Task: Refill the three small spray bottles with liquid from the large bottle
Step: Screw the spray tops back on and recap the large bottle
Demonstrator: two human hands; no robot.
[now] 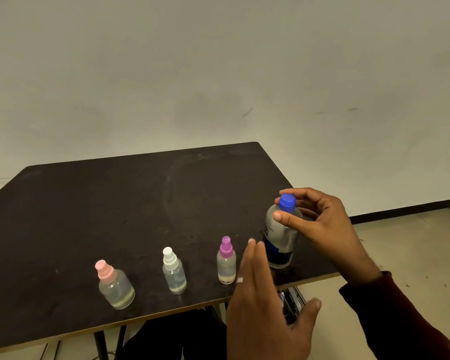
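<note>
Three small clear spray bottles stand in a row near the dark table's front edge: one with a pink cap (115, 287) at the left, one with a white cap (174, 274) in the middle, one with a purple cap (226, 261) at the right. The large bottle (281, 245) with a blue cap and a blue-and-white label stands upright at the table's right edge. My right hand (320, 224) is curled around its blue cap, thumb and fingers on either side. My left hand (265, 302) hovers with fingers straight, just in front of the large bottle, holding nothing.
The dark table (115, 209) stands against a pale wall. Its right edge runs just beside the large bottle. Below the front edge, dark table legs and some dark equipment (291, 302) show on the tiled floor.
</note>
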